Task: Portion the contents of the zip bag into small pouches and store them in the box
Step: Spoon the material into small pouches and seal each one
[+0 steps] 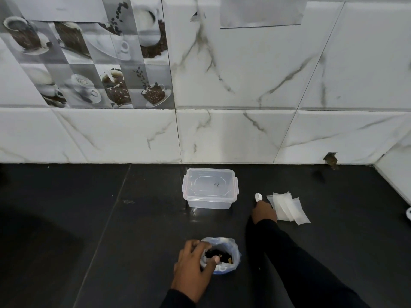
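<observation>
An open zip bag (231, 250) with dark contents stands on the black counter near the front. My left hand (195, 265) grips its rim, thumb inside the opening. My right hand (264, 212) rests on the counter farther back and holds a small white spoon (258, 197), whose bowl sticks out beyond the fingers. Several small white pouches (289, 207) lie fanned out just right of that hand. A clear plastic box (210, 188) with its lid on stands near the wall, left of the spoon.
A white marble-tiled wall (244, 130) rises behind the black counter (111, 218), with coffee-picture tiles at the upper left. The wall turns a corner at the far right. A white object (408, 213) shows partly at the right edge.
</observation>
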Motion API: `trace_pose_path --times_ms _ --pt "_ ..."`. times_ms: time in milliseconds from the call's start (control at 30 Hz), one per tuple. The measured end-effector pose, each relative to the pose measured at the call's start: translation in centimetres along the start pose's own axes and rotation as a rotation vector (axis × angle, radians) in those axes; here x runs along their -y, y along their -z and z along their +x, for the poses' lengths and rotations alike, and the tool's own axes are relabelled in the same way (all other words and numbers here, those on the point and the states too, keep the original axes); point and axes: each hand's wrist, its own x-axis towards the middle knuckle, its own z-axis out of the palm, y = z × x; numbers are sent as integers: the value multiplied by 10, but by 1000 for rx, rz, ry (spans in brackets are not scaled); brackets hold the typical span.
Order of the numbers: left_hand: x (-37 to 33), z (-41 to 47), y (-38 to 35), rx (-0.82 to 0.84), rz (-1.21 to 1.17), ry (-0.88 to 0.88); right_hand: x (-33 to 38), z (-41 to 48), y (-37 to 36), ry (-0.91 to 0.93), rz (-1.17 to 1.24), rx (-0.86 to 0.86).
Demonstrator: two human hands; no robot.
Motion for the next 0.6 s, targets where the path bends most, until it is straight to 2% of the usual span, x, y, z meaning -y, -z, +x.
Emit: trace_pose_path --times_ms 200,333,467,600 --pt "2 -2 2 -5 -16 7 -22 -30 6 -25 384 59" --pt "6 -4 2 -6 -42 5 -22 -73 23 27 613 109" --pt "9 -4 2 -20 -60 -3 -18 -114 37 128 639 181" --pt "11 -2 2 -41 -61 -3 -16 -144 41 240 504 296"
